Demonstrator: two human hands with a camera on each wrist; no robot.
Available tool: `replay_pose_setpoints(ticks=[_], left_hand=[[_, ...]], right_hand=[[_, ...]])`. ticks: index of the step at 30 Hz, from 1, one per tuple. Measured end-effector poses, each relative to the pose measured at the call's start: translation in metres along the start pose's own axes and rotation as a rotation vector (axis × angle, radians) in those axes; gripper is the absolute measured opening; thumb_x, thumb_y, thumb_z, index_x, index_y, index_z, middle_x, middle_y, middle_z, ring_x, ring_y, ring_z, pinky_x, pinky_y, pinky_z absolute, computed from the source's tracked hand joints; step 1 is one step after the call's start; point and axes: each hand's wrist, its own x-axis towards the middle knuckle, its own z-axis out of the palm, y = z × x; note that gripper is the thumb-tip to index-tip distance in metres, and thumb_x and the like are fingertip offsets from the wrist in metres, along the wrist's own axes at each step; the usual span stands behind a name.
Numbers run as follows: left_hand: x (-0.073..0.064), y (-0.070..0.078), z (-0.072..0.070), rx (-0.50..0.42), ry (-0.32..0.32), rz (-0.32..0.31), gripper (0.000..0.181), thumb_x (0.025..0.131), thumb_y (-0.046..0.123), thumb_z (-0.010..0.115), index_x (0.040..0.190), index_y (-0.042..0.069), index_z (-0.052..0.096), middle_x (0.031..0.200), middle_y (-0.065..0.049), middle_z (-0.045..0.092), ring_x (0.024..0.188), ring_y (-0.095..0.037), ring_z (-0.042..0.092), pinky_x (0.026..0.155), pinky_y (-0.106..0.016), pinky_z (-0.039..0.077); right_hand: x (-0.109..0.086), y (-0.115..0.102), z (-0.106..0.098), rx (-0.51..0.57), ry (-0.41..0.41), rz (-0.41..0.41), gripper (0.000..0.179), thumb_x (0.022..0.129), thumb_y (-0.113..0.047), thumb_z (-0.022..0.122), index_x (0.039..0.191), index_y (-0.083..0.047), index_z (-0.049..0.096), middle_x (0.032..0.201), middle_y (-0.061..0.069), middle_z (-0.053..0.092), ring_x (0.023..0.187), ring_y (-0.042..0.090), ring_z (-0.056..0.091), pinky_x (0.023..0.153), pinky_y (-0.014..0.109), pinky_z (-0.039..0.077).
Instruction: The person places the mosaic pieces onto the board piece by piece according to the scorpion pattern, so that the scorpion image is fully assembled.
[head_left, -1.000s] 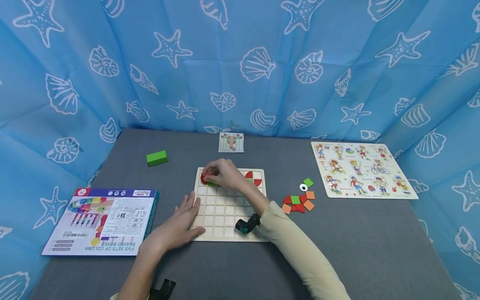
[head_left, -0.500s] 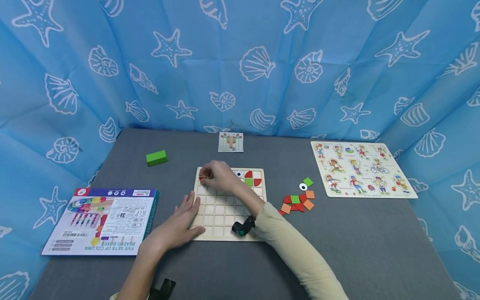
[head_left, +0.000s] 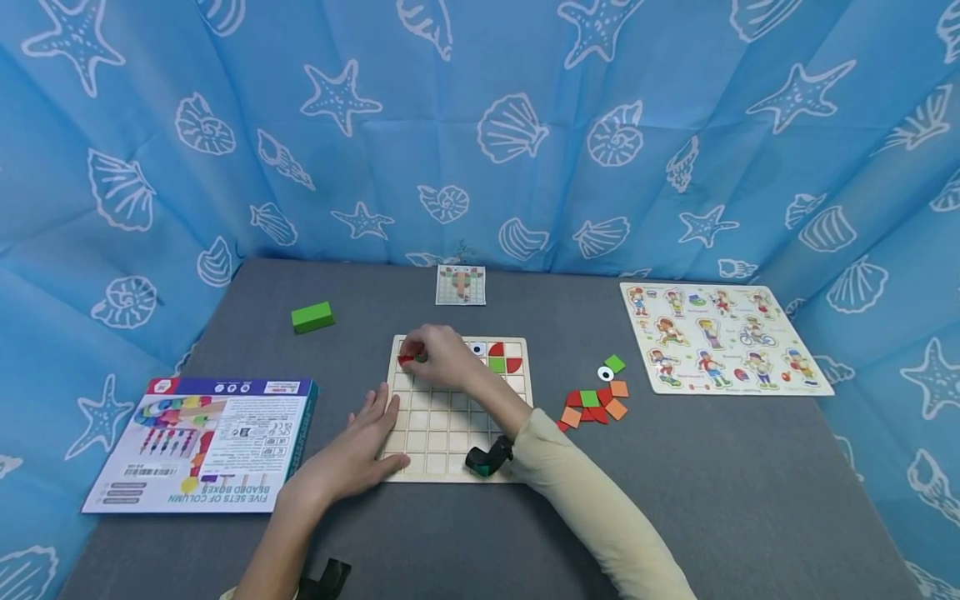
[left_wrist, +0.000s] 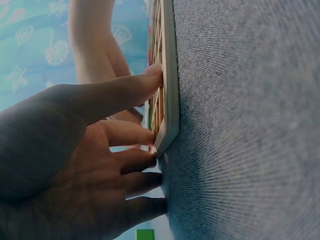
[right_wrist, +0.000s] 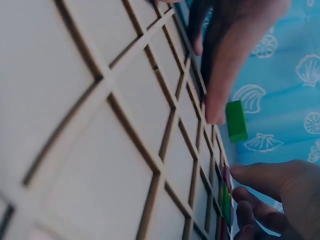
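Note:
A wooden grid board (head_left: 427,440) lies on the table, its left edge under my left hand (head_left: 352,457). The left fingers are stretched out, and in the left wrist view the thumb (left_wrist: 125,95) rests on the board's rim. Over the board's far left corner, my right hand (head_left: 442,354) has its fingers bent around a small red tile (head_left: 406,358), which they partly hide. The right wrist view shows those fingertips right at the red tile (right_wrist: 227,175), beside a green tile (right_wrist: 226,200). An eye tile (head_left: 477,349), a green square (head_left: 497,364) and red quarter-circles (head_left: 513,365) sit in the far right cells.
Loose red, green and orange tiles (head_left: 590,398) lie right of the board, with another eye tile (head_left: 605,374). A pattern card (head_left: 461,286) lies behind the board. Around them are a green block (head_left: 312,317), a boxed set (head_left: 202,446) and a picture puzzle (head_left: 720,337).
My right hand has shifted slightly left and toward me at the far left corner, uncovering the eye tile and more of the green square. The left hand has stayed put.

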Motion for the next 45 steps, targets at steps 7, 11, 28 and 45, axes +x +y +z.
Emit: replay_pose_setpoints(ticks=[7, 11, 28, 45], left_hand=[[0.003, -0.007, 0.004, 0.024, 0.003, 0.003, 0.096, 0.102, 0.044, 0.074, 0.171, 0.0, 0.023, 0.183, -0.023, 0.002, 0.17, -0.047, 0.004, 0.132, -0.075, 0.016], [-0.003, 0.004, -0.002, -0.009, 0.005, 0.015, 0.096, 0.103, 0.044, 0.073, 0.171, -0.002, 0.024, 0.182, -0.026, 0.003, 0.169, -0.051, 0.004, 0.13, -0.079, 0.013], [0.003, -0.006, 0.006, 0.039, 0.018, -0.004, 0.094, 0.103, 0.041, 0.073, 0.171, 0.0, 0.023, 0.183, -0.022, 0.002, 0.171, -0.046, 0.003, 0.133, -0.073, 0.015], [0.001, -0.002, 0.003, 0.038, 0.017, 0.0, 0.092, 0.104, 0.04, 0.073, 0.171, 0.0, 0.024, 0.182, -0.023, 0.004, 0.17, -0.046, 0.004, 0.133, -0.073, 0.017]], right_hand=[[-0.021, 0.011, -0.016, 0.121, 0.041, -0.022, 0.015, 0.098, -0.011, 0.079, 0.112, -0.004, 0.08, 0.106, 0.011, 0.08, 0.087, 0.016, 0.071, 0.076, 0.021, 0.056], [-0.039, 0.02, -0.029, 0.173, 0.051, -0.011, 0.016, 0.099, -0.01, 0.078, 0.113, -0.003, 0.08, 0.105, 0.01, 0.08, 0.087, 0.015, 0.072, 0.076, 0.021, 0.057], [-0.136, 0.069, -0.089, 0.117, 0.146, 0.163, 0.017, 0.1, -0.015, 0.078, 0.114, -0.006, 0.08, 0.103, 0.006, 0.08, 0.092, 0.018, 0.072, 0.083, 0.033, 0.063], [-0.198, 0.138, -0.136, -0.085, 0.249, 0.379, 0.028, 0.097, 0.001, 0.074, 0.125, 0.005, 0.076, 0.117, 0.026, 0.078, 0.102, 0.036, 0.074, 0.074, 0.03, 0.055]])
